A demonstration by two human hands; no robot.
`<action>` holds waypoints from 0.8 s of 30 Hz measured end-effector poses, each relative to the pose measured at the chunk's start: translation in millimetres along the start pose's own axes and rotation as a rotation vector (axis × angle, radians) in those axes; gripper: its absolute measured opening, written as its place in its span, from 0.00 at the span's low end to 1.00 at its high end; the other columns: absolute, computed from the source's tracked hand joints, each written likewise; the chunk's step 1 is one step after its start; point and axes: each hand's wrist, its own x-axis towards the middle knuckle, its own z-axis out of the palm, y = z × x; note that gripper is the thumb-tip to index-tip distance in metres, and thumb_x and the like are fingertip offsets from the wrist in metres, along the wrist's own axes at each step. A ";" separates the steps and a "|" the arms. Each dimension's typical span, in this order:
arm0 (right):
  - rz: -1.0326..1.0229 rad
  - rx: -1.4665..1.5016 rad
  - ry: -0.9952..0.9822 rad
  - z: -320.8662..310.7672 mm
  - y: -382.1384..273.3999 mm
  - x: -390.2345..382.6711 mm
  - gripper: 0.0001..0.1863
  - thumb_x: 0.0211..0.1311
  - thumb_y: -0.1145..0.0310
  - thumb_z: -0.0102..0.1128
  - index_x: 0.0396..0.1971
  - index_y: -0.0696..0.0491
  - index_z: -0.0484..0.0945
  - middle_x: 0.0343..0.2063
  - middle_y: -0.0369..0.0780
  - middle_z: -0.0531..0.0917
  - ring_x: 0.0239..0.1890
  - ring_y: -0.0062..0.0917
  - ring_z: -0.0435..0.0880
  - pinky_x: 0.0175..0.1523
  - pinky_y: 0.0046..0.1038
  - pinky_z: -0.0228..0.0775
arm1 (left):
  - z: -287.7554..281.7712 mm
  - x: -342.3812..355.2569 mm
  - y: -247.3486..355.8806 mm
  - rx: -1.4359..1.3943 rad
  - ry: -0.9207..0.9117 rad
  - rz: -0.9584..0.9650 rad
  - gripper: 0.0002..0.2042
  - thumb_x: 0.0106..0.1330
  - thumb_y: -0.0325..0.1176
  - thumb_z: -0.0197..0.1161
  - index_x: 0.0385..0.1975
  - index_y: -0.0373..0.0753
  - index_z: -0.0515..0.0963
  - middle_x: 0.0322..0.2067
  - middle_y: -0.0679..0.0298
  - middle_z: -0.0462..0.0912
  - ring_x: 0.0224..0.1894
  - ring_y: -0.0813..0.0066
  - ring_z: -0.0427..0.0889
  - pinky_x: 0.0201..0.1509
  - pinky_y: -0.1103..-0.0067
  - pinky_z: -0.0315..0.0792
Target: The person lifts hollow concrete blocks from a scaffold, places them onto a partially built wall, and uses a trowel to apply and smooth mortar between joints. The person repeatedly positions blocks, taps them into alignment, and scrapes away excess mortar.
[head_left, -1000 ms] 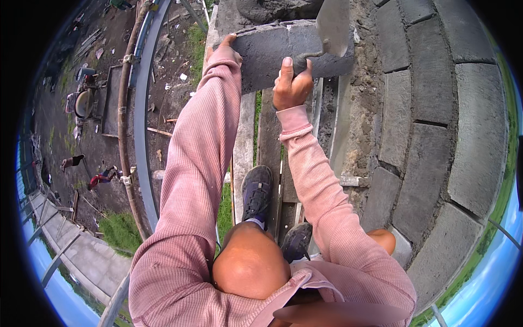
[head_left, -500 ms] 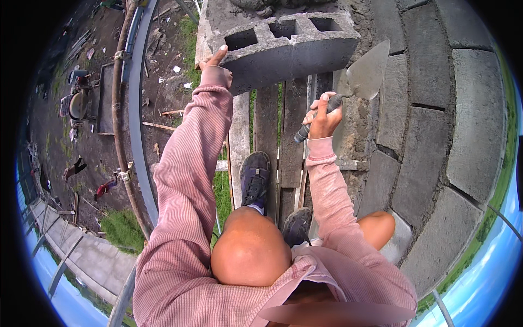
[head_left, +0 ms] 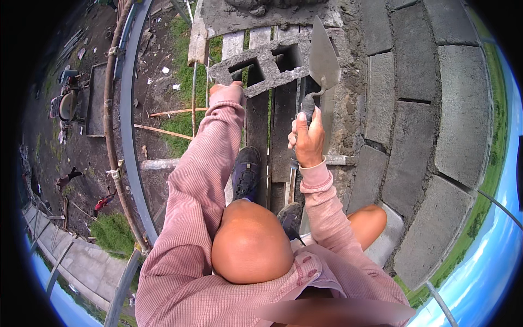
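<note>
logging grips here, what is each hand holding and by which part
The right hand holds the trowel by its dark handle. The left hand holds the hollow concrete block at its left end; part of that grip is hidden.

Your left hand gripped the left end of a grey hollow block, its cavities facing you. Your right hand held a trowel by its dark handle, the blade partly covering the block's right end. Planks ran below, wet mortar lay beyond, and a block wall stood to your right.
</note>
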 end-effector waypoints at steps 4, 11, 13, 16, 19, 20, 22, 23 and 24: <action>-0.014 -0.060 -0.022 8.4 15.4 0.4 0.18 0.78 0.53 0.52 0.45 0.55 0.70 0.23 0.33 0.72 0.15 0.14 0.71 0.18 0.20 0.66 | 20.9 -27.0 -43.8 -0.097 0.146 0.156 0.26 0.53 0.39 0.75 0.47 0.28 0.77 0.27 0.48 0.86 0.29 0.59 0.87 0.40 0.67 0.80; -0.062 -0.216 0.009 -1.9 3.4 -17.4 0.20 0.77 0.52 0.52 0.44 0.56 0.70 0.21 0.33 0.72 0.14 0.14 0.70 0.18 0.21 0.65 | 47.4 -28.2 -93.1 -0.047 0.177 0.180 0.28 0.53 0.41 0.76 0.44 0.25 0.72 0.23 0.51 0.85 0.36 0.54 0.86 0.48 0.67 0.76; -0.370 -0.158 0.046 -1.8 0.0 -22.9 0.20 0.78 0.52 0.50 0.45 0.57 0.70 0.21 0.33 0.71 0.15 0.15 0.69 0.20 0.21 0.65 | 52.4 -25.6 -97.8 -0.089 0.162 0.157 0.29 0.53 0.39 0.75 0.45 0.23 0.71 0.23 0.51 0.85 0.33 0.55 0.86 0.46 0.67 0.77; -0.374 -0.287 0.095 3.6 9.8 -13.4 0.22 0.78 0.51 0.50 0.44 0.60 0.70 0.18 0.34 0.73 0.18 0.17 0.74 0.23 0.24 0.66 | 60.3 -20.7 -107.4 -0.218 0.078 0.123 0.30 0.54 0.37 0.75 0.47 0.21 0.69 0.19 0.53 0.83 0.24 0.57 0.84 0.38 0.67 0.78; -0.385 -0.815 0.132 3.8 30.2 6.5 0.22 0.77 0.52 0.51 0.41 0.60 0.71 0.16 0.37 0.75 0.19 0.21 0.78 0.23 0.29 0.68 | 70.0 -10.3 -120.7 -0.221 0.122 0.179 0.26 0.56 0.37 0.74 0.42 0.24 0.67 0.16 0.52 0.81 0.24 0.57 0.84 0.34 0.68 0.77; -0.351 -0.765 0.115 1.0 33.4 10.1 0.22 0.77 0.52 0.51 0.42 0.61 0.72 0.16 0.38 0.75 0.18 0.22 0.79 0.23 0.29 0.68 | 73.9 -6.7 -125.0 -0.090 0.239 0.249 0.27 0.57 0.37 0.74 0.43 0.25 0.65 0.16 0.52 0.81 0.22 0.58 0.83 0.32 0.69 0.76; -0.005 -0.617 0.045 -7.5 32.2 8.2 0.24 0.75 0.56 0.53 0.51 0.66 0.72 0.27 0.57 0.82 0.32 0.57 0.83 0.37 0.48 0.71 | 79.6 0.5 -131.3 -0.081 0.226 0.234 0.28 0.57 0.36 0.73 0.46 0.26 0.62 0.16 0.53 0.81 0.19 0.60 0.81 0.28 0.69 0.75; -0.062 -0.544 0.014 -11.8 26.9 5.6 0.24 0.75 0.56 0.53 0.53 0.64 0.71 0.24 0.49 0.79 0.28 0.43 0.81 0.31 0.40 0.70 | 80.9 3.3 -132.1 -0.092 0.208 0.212 0.30 0.57 0.36 0.74 0.48 0.26 0.62 0.20 0.52 0.80 0.23 0.59 0.80 0.31 0.68 0.74; -0.063 -0.509 -0.017 -16.3 17.8 0.9 0.23 0.76 0.56 0.53 0.54 0.63 0.71 0.22 0.41 0.76 0.23 0.30 0.78 0.25 0.32 0.68 | 81.6 4.2 -132.1 -0.103 0.190 0.190 0.31 0.56 0.36 0.74 0.51 0.27 0.63 0.25 0.51 0.80 0.26 0.58 0.79 0.34 0.67 0.73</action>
